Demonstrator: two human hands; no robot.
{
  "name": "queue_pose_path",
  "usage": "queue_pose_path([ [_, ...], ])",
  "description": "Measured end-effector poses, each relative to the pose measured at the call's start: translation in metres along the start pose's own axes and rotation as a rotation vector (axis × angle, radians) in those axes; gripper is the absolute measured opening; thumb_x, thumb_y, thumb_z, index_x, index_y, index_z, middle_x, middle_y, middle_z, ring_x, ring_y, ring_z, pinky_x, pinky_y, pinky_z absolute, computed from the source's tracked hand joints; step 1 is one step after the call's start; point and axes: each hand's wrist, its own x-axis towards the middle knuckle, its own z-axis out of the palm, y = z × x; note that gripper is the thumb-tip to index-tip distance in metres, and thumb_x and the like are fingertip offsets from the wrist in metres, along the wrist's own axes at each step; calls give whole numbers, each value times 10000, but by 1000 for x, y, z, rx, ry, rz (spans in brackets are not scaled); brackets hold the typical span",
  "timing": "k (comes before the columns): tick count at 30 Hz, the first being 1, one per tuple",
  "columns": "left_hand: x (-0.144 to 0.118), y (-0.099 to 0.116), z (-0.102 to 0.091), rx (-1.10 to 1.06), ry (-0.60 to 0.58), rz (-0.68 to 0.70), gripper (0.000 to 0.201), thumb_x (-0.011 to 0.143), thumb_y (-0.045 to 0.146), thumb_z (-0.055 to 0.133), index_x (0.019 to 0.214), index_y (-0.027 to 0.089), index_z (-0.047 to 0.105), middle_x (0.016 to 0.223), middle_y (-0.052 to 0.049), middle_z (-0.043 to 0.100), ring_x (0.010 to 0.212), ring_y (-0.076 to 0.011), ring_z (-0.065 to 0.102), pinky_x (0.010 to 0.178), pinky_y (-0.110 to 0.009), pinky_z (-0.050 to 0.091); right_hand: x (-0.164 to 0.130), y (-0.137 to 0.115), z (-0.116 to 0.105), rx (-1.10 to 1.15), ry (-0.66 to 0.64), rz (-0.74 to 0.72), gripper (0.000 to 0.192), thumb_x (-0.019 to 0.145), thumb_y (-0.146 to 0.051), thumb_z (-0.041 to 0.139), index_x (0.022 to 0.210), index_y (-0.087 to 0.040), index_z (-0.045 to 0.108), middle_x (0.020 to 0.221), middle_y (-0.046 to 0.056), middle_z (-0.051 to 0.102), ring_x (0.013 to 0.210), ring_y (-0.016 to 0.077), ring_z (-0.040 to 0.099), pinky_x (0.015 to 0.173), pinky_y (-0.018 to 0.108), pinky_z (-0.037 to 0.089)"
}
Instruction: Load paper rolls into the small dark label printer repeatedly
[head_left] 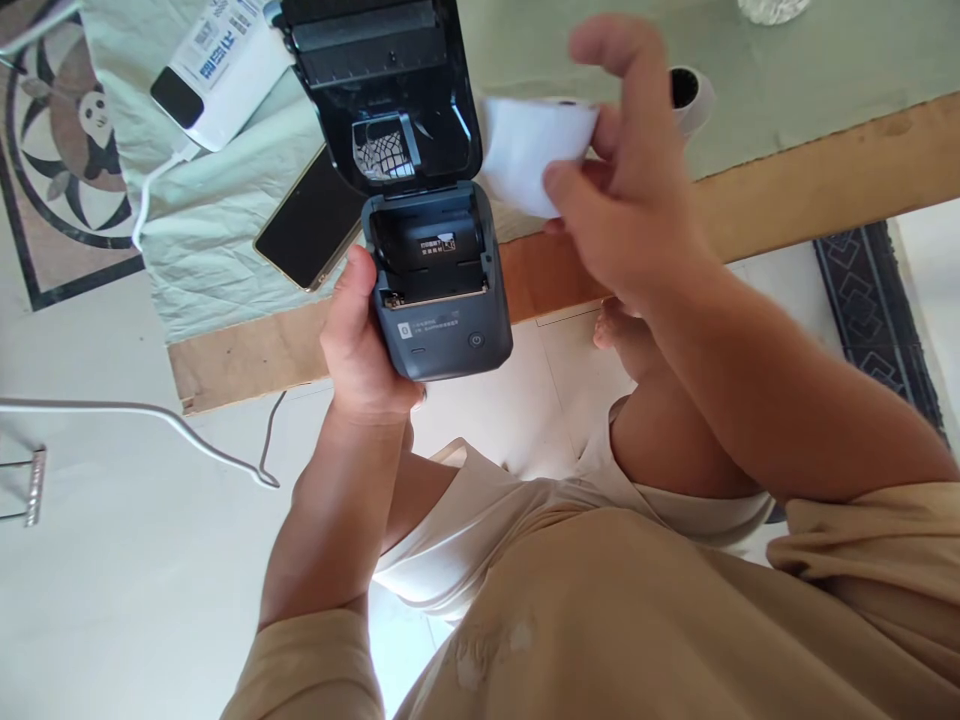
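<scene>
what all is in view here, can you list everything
printer: 1, dark grey, lid open, held over the table edge
paper roll: 1, white, right of the printer lid
phone: 1, black, on the cloth
power bank: 1, white, top left, with a white cable
cloth: 1, pale green, on the table
table: 1, wood, across the top
tape roll: 1, white, behind the right hand
left hand: grips the printer
right hand: holds the paper roll

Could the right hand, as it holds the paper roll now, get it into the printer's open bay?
Probably yes. The printer lid is swung fully back, its bay looks empty, and the left hand grips only the printer's side. The right hand holds the paper roll just beside it, nothing between.
</scene>
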Motion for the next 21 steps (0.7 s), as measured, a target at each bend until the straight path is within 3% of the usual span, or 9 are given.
queue_pose_path([
  [2,-1,1,0,20,2,-21,422,945,555,477,1064,252,745,1150,-67,744,1257,-356,633,1055,-527,568,2,1,2,298,12,234,492,776,-226,487,1257,-312,427,1391,36,552,1058,207,663,647,302,568],
  [4,-1,1,1,23,15,-26,439,944,570,459,1065,261,748,1112,-77,751,1262,-365,629,1033,-536,581,3,1,4,417,-33,338,394,748,-287,515,1142,-284,496,1213,54,641,979,213,683,593,291,566],
  [8,-1,-2,6,-1,17,32,454,970,550,416,1024,256,759,1140,-55,754,1330,-333,587,1093,-495,551,-1,-3,5,524,-121,336,338,721,-265,652,1052,-280,584,1029,7,655,853,152,673,580,239,579],
  [12,-3,0,14,36,44,-14,523,964,587,377,995,235,762,1119,-86,756,1323,-373,584,1042,-547,577,-2,-6,2,708,-172,490,480,690,-170,674,1113,-330,513,987,-38,651,801,150,686,645,301,632],
  [15,-5,2,17,15,75,-34,513,969,557,381,1003,205,753,1049,-115,755,1299,-399,598,1002,-590,590,1,-3,3,755,-184,574,339,687,-236,619,1013,-260,528,905,8,645,805,176,682,631,308,629],
  [18,-5,2,13,-17,51,-17,471,973,528,406,1023,205,745,1108,-100,749,1303,-386,598,1023,-576,581,1,0,5,747,-138,532,224,720,-266,639,921,-199,568,864,23,611,800,133,651,567,199,578],
  [21,-4,1,9,43,53,-25,479,975,539,390,1037,218,740,1156,-98,745,1317,-371,587,1036,-559,575,-3,-2,7,730,-89,479,238,706,-173,655,939,-200,610,848,-2,602,760,91,612,533,145,538],
])
